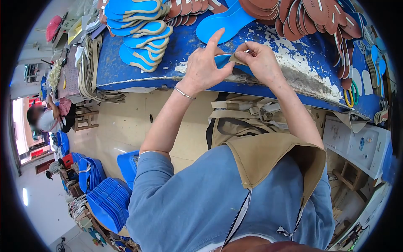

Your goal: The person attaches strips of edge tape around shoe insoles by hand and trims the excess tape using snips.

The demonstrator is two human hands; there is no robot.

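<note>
My left hand [205,63] and my right hand [261,61] meet at the near edge of the blue worktable [289,54]. Between them they hold a blue insole [224,61]. The left hand grips its side with the forefinger pointing up. My right fingers pinch a tan strip [238,59] against the insole's edge. Most of the insole is hidden under both hands.
Stacks of blue insoles with tan edging [140,33] lie at the table's left, brown insoles [310,17] at the back right. Tan strips [88,67] hang off the left end. Piles of blue insoles [107,201] sit on the floor. A person [48,117] sits far left.
</note>
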